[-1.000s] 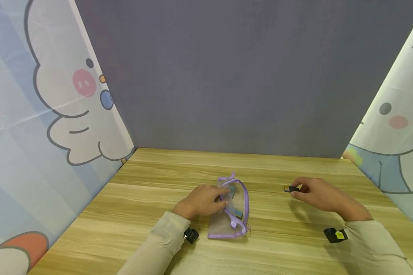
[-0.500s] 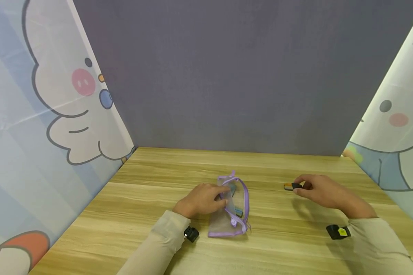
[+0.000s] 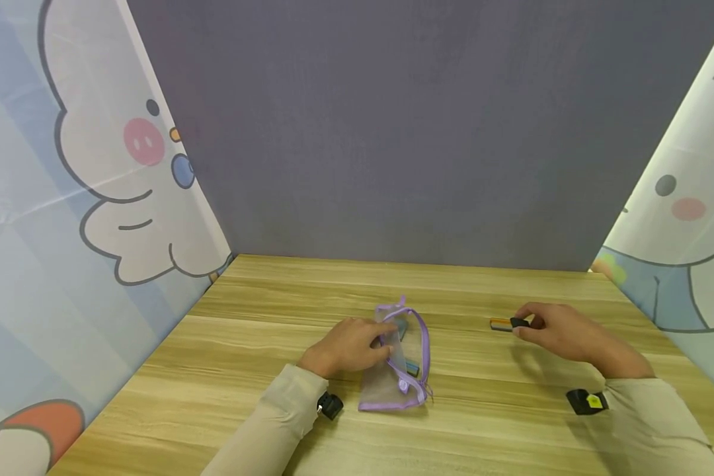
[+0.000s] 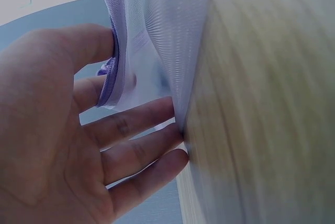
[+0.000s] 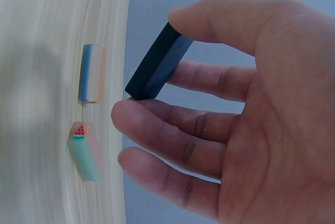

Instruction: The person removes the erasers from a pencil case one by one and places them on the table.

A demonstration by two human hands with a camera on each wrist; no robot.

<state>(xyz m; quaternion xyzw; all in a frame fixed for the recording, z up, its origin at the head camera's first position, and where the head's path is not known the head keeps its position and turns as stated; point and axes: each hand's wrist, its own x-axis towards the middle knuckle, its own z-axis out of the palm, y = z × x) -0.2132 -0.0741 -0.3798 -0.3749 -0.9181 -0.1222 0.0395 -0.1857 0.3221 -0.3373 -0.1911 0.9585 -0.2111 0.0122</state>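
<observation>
A clear mesh pouch (image 3: 387,387) with purple zip trim lies at the middle of the table, its mouth gaping to the right. My left hand (image 3: 348,345) holds the zip edge (image 4: 116,51) at thumb and forefinger, while the other fingertips touch the mesh (image 4: 175,51) low by the table. Inside the pouch show a blue striped block (image 3: 412,367) and a dark bluish piece. Out to the right, my right hand (image 3: 562,332) pinches a small black rectangular block (image 5: 159,62). Left of those fingers lies an orange, white and blue striped eraser (image 3: 501,324).
The right wrist view also shows a green and pink block with a watermelon print (image 5: 85,150) beside the striped eraser (image 5: 92,73). The wood-grain table (image 3: 274,291) ends at a grey panel (image 3: 393,132) behind, with cartoon-printed cloths (image 3: 36,277) at both sides.
My right hand has shifted slightly right with the black block, showing more of the striped eraser. The left hand and pouch have stayed in place.
</observation>
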